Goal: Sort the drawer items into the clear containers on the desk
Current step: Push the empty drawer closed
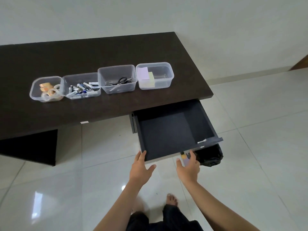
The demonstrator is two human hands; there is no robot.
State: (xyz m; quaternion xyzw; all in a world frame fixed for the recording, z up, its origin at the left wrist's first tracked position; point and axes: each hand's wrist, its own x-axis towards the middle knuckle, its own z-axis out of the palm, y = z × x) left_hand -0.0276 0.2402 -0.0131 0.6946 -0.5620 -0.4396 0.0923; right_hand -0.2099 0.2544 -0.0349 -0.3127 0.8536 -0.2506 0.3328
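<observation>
Head view: both hands at the front edge of an empty open drawer (173, 130).
Left hand (141, 165) and right hand (188, 165) spread open, holding nothing; four containers (116, 79) on the desk (50, 114) look filled, so closing the drawer likely comes next.

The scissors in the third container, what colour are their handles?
Black handles on the scissors, seen in the head view.

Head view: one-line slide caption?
Both hands at the emptied drawer front; four sorted containers on the desk.
</observation>
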